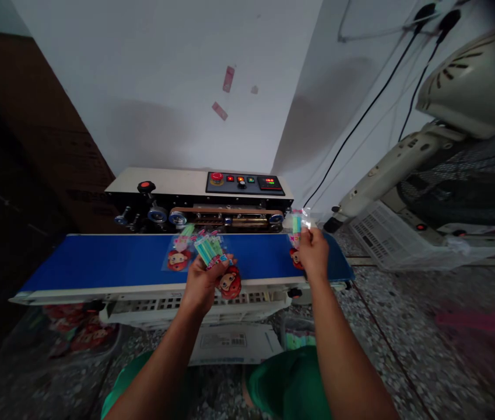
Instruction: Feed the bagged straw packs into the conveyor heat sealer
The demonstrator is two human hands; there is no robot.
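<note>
Right hand [313, 254] pinching a clear cartoon packet [296, 224] at the belt's right end, top toward the band sealer [160, 178], likely keeping that edge free. Left hand [200, 286] gripping a second packet [209, 251] low, over mid-belt; third packet [178, 260] flat on blue conveyor belt [98, 256].

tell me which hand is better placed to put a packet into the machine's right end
Likely the right hand: it holds a packet beside that end of the machine. The left hand is farther away, near the belt's middle.

Dim, cool light; soft shadows on wall [177, 64]; edges dark, stretched, blurred; glare on rightmost pouch [296, 225].
</note>
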